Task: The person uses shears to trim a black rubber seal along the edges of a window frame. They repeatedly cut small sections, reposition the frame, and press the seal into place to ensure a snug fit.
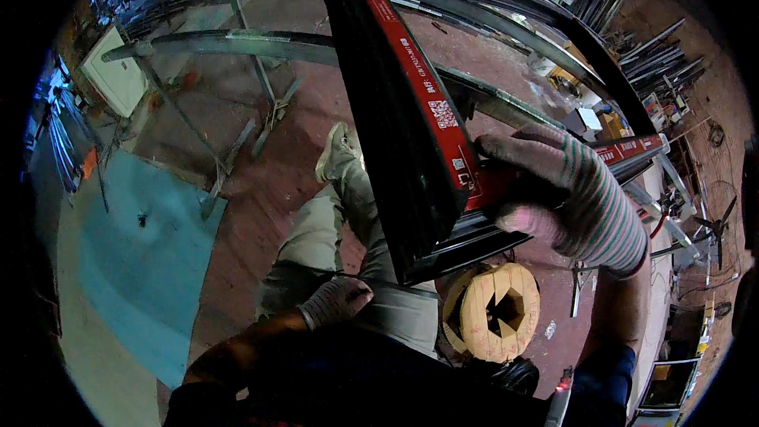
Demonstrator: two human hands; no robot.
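A black metal profile frame [368,122] with red printed film along its faces stands tilted in front of me, its mitred corner toward my body. My right hand [585,190], in a pink and grey striped glove, grips the frame near this corner, thumb and fingers spread across the red film. My left hand [340,300], in a light glove, is low over my lap with its fingers closed. A thin dark strip [395,285] runs from the top of that fist across my thigh; the fingers hide how it is held.
A spool with a tan wrapped rim [522,300] lies by my right leg. Metal rails on legs [277,46] stand ahead. A blue-green sheet [150,261] covers floor at the left. Long profiles [656,55] lean at the far right, near a black fan [718,227].
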